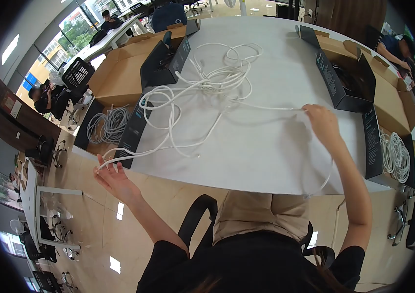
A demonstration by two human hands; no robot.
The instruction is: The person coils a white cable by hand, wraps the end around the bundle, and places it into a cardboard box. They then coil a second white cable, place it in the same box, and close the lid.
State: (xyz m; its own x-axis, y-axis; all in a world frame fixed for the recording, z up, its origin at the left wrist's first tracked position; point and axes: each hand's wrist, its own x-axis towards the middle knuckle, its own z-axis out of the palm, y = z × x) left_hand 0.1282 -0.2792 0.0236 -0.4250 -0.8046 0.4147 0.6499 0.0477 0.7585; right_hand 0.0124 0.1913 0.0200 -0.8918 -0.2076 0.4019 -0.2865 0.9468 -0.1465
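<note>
A long white cable (pixel 224 82) lies in a loose tangle across the table, with loops spread toward the left edge. My left hand (pixel 115 181) is out past the table's left front edge, and a bend of the cable rests in its partly spread fingers. Over on the right, my right hand (pixel 321 123) pinches a stretch of the same cable that runs straight out of the tangle. Below that hand, a cable length hangs past the table's front edge. One loose cable end lies near the front middle of the table.
On the white table (pixel 266 156), an open black box (pixel 132 132) at left holds coiled grey cable (pixel 109 126). Another open box (pixel 374 146) at right holds coiled white cable (pixel 395 156). Two more open boxes stand behind. A chair (pixel 200 215) is beneath me; other people sit farther off.
</note>
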